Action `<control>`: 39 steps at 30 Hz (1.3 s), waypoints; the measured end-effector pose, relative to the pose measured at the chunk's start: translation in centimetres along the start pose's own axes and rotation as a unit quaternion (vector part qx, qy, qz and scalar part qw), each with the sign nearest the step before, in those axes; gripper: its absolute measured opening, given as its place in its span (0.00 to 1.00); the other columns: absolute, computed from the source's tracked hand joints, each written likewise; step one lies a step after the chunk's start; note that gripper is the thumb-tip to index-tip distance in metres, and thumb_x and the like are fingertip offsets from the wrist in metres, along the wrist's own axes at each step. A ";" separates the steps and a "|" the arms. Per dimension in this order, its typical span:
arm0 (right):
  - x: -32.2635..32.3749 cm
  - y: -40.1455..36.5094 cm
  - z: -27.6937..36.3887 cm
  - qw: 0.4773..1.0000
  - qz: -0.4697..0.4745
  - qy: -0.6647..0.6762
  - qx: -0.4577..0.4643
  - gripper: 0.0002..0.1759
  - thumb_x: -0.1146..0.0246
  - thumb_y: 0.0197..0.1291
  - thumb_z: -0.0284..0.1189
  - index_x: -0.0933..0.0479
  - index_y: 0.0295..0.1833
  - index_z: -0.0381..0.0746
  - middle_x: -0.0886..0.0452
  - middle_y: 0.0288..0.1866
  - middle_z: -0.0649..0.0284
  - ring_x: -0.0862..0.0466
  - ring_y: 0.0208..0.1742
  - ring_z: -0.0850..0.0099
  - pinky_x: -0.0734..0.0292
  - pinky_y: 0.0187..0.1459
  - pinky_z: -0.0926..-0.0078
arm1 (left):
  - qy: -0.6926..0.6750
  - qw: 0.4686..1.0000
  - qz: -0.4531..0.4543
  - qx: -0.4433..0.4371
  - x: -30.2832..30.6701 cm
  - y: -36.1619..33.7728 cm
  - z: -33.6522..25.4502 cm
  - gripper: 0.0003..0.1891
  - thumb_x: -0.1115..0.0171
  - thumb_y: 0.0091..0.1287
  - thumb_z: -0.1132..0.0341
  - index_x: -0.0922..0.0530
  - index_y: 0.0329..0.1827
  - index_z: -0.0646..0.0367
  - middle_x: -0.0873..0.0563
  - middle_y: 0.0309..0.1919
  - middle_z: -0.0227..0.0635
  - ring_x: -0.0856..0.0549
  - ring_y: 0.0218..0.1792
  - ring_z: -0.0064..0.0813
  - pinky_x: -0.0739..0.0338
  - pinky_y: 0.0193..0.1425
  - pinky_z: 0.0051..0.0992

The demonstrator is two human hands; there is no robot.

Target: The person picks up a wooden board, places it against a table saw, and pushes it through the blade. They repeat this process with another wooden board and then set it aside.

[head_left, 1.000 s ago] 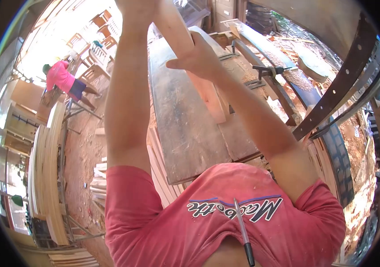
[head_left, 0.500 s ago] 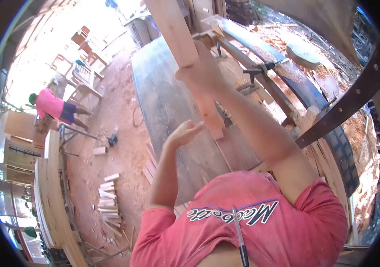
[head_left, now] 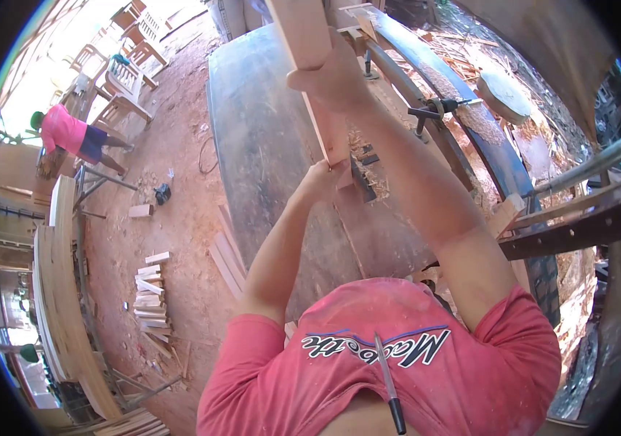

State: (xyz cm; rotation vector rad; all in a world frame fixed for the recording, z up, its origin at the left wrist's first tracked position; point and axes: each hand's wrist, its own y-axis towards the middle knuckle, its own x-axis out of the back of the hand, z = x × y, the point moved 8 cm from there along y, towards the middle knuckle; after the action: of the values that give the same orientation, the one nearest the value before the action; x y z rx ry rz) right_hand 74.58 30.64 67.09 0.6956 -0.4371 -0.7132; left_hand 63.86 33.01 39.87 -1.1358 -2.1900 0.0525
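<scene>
A long wooden board (head_left: pixel 300 35) slants over the dark, smooth-topped work table (head_left: pixel 259 123), its far end cut off by the top of the view. My right hand (head_left: pixel 336 78) is wrapped around the board's middle, thumb across the near face. At the board's near end is my left hand (head_left: pixel 319 180), its fingers closed on the lower corner. Just beside that end, a dark slot (head_left: pixel 363 182) in the table top has wood shavings around it.
Right of the table runs a rail with a black clamp handle (head_left: pixel 426 115). Cut wood pieces (head_left: pixel 152 301) lie on the earth floor to the left, near stacked long planks (head_left: pixel 70 291). A person in a pink shirt (head_left: pixel 65 129) bends over at far left, by wooden chairs (head_left: pixel 123 80).
My left hand has moved from beside the board, fingers extended, to a grip on its near end. The board's near end has shifted up and away from me. My right hand keeps its hold.
</scene>
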 end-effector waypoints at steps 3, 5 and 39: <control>0.2 0.3 -1.0 1.000 -0.004 -0.014 -0.012 0.36 0.23 0.41 0.34 0.24 0.58 0.32 0.15 0.46 0.56 0.15 0.48 0.64 0.20 0.51 0.66 | -0.040 0.999 -0.009 -0.007 0.1 1.0 0.2 0.29 0.40 0.76 0.44 0.17 0.59 0.65 0.11 0.49 0.57 0.11 0.57 0.51 0.19 0.59 0.40; 0.4 1.0 -1.0 0.998 0.011 -0.052 -0.022 0.29 0.23 0.44 0.34 0.21 0.52 0.32 0.14 0.43 0.60 0.15 0.44 0.68 0.20 0.47 0.67 | -0.041 0.999 -0.010 -0.003 0.0 1.0 0.3 0.30 0.40 0.75 0.42 0.17 0.60 0.65 0.11 0.49 0.57 0.11 0.57 0.49 0.19 0.59 0.40; -1.9 -1.0 -8.1 0.993 0.037 0.030 -0.105 0.19 0.26 0.48 0.30 0.21 0.44 0.34 0.16 0.34 0.67 0.18 0.35 0.78 0.21 0.38 0.74 | -0.183 0.979 -0.066 -0.064 0.0 5.5 1.8 0.47 0.50 0.70 0.23 0.19 0.53 0.71 0.12 0.39 0.47 0.13 0.45 0.39 0.20 0.55 0.37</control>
State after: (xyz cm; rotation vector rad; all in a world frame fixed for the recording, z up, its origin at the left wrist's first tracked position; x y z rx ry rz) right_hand 77.53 34.90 60.54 0.4988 -0.3251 -0.6559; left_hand 66.76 36.84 36.70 -1.1166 -2.6246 0.0702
